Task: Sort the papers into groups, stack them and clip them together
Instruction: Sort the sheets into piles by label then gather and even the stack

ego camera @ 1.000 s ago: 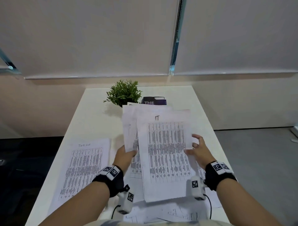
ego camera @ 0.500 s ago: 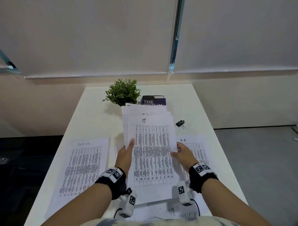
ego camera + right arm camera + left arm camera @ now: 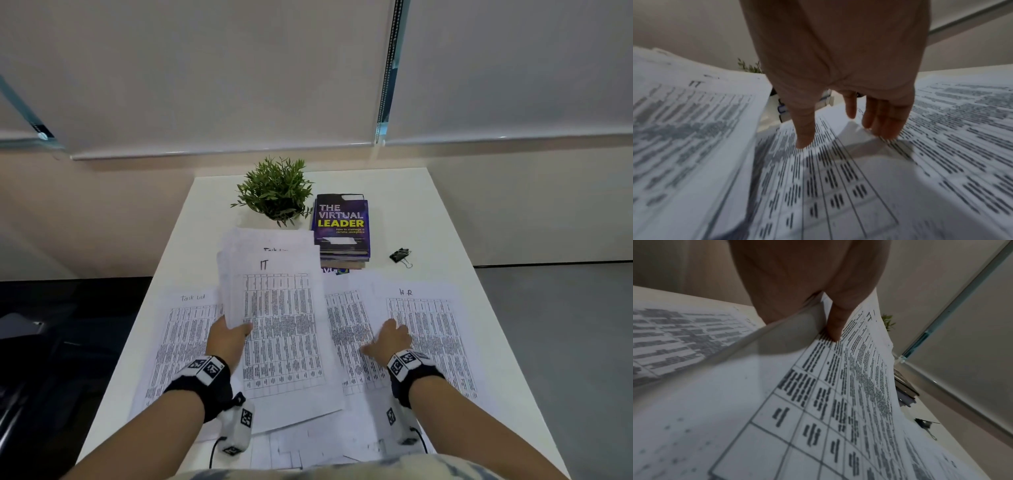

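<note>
My left hand (image 3: pixel 235 331) grips the left edge of a stack of printed table sheets (image 3: pixel 284 329) with "IT" on top, held low over the white table (image 3: pixel 394 205). In the left wrist view the thumb (image 3: pixel 835 324) presses on the top sheet of that stack (image 3: pixel 849 386). My right hand (image 3: pixel 385 339) is open, and its straight fingers (image 3: pixel 884 120) touch the edge of the "HR" sheet (image 3: pixel 428 335), which overlaps another table sheet (image 3: pixel 349 329). A "Task list" sheet (image 3: pixel 185 335) lies at the left. A black binder clip (image 3: pixel 400 256) lies beyond the HR sheet.
A small potted plant (image 3: pixel 274 193) and a pile of books (image 3: pixel 342 222) with a purple one on top stand at the table's middle back. More sheets (image 3: pixel 325 442) lie at the near edge under my wrists. The floor drops away on both sides.
My right hand let go of the held stack and went down and right onto the sheets on the table. My left hand lowered the stack and shifted it left.
</note>
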Motion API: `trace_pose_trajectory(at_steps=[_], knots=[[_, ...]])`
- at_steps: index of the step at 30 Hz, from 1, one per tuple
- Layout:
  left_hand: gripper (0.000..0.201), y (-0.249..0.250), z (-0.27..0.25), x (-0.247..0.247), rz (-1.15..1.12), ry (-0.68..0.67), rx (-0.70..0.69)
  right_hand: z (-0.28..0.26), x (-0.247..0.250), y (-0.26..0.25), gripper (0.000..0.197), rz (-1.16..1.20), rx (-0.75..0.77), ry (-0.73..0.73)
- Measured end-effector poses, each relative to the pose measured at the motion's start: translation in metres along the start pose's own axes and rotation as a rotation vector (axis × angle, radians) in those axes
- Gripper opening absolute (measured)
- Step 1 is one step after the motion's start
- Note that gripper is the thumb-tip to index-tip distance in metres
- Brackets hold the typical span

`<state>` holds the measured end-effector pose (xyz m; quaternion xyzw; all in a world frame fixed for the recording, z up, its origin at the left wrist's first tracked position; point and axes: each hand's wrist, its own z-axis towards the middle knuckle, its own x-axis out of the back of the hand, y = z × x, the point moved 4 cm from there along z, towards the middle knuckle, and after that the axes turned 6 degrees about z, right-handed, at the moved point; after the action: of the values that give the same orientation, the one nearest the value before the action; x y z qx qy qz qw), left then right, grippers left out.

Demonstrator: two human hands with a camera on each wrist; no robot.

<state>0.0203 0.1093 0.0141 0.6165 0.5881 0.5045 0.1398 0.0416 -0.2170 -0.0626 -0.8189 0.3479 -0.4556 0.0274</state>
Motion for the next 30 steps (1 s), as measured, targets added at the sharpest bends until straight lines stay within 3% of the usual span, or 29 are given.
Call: trace_pose_trajectory(at_steps=[3, 6, 7, 10, 13, 19, 25, 30], knots=[[0.021, -0.004, 0.003, 0.010, 0.035, 0.031, 0.005, 0.002, -0.008, 0.003, 0.070, 0.015, -0.009, 0.080], [0.021, -0.008, 0.004, 0.012, 0.057, 0.029, 0.004, 0.003, -0.010, 0.002, 0.024, 0.101, 0.174, 0.190], [0.021, -0.009, 0.004, 0.012, 0.070, 0.024, 0.008, 0.000, -0.010, 0.002, 0.019, 0.119, 0.223, 0.183], [0.022, -0.011, 0.005, 0.009, 0.076, 0.003, 0.019, -0.006, -0.009, 0.002, 0.037, 0.151, 0.336, 0.147], [0.020, -0.010, 0.005, 0.005, 0.076, -0.018, 0.006, -0.009, -0.009, 0.006, 0.041, 0.175, 0.365, 0.142], [0.021, -0.003, 0.003, -0.002, 0.072, -0.039, -0.019, -0.010, -0.008, 0.017, 0.006, 0.074, 0.218, 0.237], [0.021, -0.001, 0.004, -0.006, 0.053, -0.064, -0.014, 0.007, 0.034, 0.070, 0.026, 0.001, -0.090, 0.239], [0.019, 0.004, 0.001, -0.018, 0.035, -0.078, -0.019, 0.013, 0.061, 0.123, 0.033, -0.073, -0.259, 0.212]])
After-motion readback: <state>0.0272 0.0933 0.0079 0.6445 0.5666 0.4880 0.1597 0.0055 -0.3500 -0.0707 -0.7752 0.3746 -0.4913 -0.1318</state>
